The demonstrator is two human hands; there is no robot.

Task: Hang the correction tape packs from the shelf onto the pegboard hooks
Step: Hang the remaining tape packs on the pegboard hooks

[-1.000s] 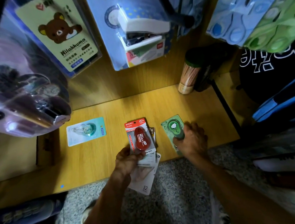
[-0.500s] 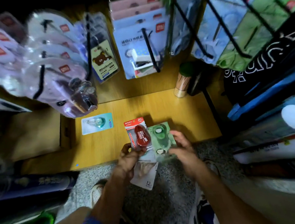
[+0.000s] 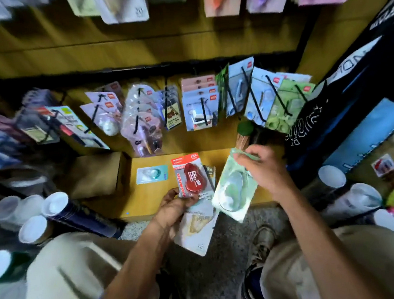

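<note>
My left hand [image 3: 173,207] grips a small stack of correction tape packs over the shelf's front edge; the top one is a red pack [image 3: 190,176], with other cards fanned beneath it. My right hand [image 3: 263,170] pinches the top end of a pale green pack [image 3: 233,189], lifted and tilted above the wooden shelf [image 3: 218,154]. A teal pack [image 3: 151,174] lies flat on the shelf to the left. Black pegboard hooks [image 3: 202,110] loaded with stationery packs stick out from the back wall above the shelf.
A brown cardboard box [image 3: 100,174] sits left of the shelf. A green-capped tube [image 3: 244,134] stands at the shelf's back right. Rolled paper tubes [image 3: 55,207] crowd the left and right floor. Black and blue bags [image 3: 349,112] hang at the right. My knees and shoes are below.
My right hand took the green pack off the shelf, brought it beside the red pack, then raised and tilted it. The view pulled back and up, showing more hooks.
</note>
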